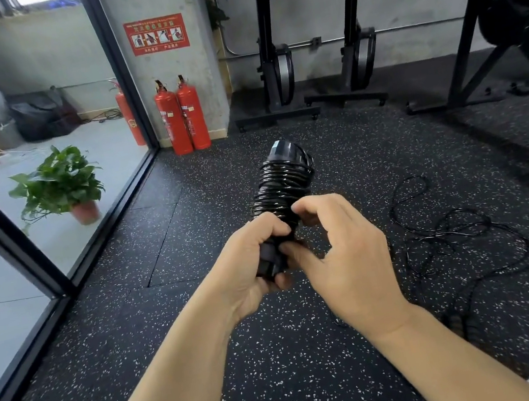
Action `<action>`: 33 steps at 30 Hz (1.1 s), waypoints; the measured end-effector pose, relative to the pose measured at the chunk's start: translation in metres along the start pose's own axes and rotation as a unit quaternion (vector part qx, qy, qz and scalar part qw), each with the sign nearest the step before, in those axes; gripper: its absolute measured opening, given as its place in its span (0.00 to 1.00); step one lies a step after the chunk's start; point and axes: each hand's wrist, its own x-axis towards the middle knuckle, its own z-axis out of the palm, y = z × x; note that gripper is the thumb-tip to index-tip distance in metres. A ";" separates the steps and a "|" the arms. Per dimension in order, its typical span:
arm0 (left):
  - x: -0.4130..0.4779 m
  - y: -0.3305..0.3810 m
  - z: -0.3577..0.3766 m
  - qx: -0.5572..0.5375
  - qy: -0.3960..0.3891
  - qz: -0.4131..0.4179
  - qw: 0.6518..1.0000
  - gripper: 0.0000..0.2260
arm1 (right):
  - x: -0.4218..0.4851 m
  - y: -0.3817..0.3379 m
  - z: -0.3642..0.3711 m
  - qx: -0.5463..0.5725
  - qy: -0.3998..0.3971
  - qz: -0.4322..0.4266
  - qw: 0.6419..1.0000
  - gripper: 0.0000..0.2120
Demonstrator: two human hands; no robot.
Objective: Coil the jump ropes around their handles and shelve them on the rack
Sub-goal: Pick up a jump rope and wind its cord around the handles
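Forearms reached in from bottom edge. Left grip curled round lower end of coiled jump rope; long axis tilted up and away, capped end toward far wall. Right grip pinched cord at coil base. Lower handle mostly hidden by fingers. Loose rope lay tangled on floor, right.

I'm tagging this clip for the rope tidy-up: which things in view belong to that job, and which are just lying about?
Job: coiled jump rope, gripped by the left hand and pinched by the right hand; loose jump rope tangled on the floor.
Just there: fire extinguishers, potted plant, exercise machines.
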 end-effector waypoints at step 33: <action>0.000 0.001 0.003 -0.018 -0.002 -0.030 0.999 0.05 | 0.002 -0.007 0.006 0.019 -0.002 -0.002 1.000 0.17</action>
